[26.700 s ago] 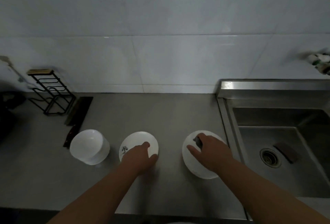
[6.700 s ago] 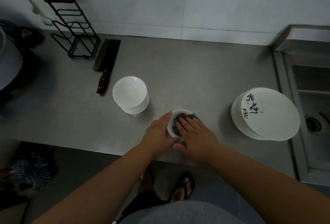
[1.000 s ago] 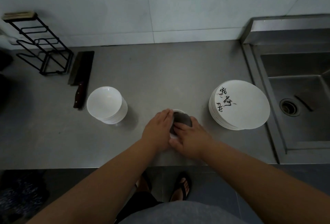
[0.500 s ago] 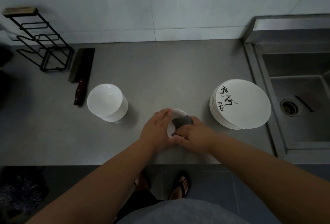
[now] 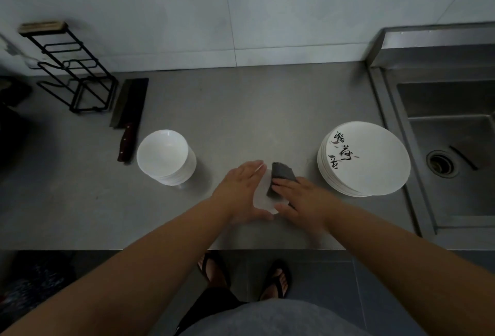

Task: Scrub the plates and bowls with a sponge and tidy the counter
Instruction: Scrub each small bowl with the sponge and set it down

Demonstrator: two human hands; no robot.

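We are logging the left grip (image 5: 241, 191) holding the small bowl (image 5: 261, 199): its fingers are running along the left rim and the thumb is hooking round the near rim. The right grip (image 5: 305, 197) is lying with near-straight fingers (image 5: 284, 184) across the dark sponge (image 5: 281, 173), pressing it into the bowl. Its thumb is sitting apart from the sponge, at the bowl's near rim. The sponge's far end is sticking up past the fingertips.

The bowl is sitting on the tabletop (image 5: 241, 110) near the front edge, about midway along. A stack of bowls (image 5: 166, 156) is standing to its left. A stack of plates (image 5: 364, 158) with black lettering is standing at the right edge, just beside the sink (image 5: 442, 100). A cleaver (image 5: 130, 110) and a wire rack (image 5: 72, 67) are occupying the back left corner.
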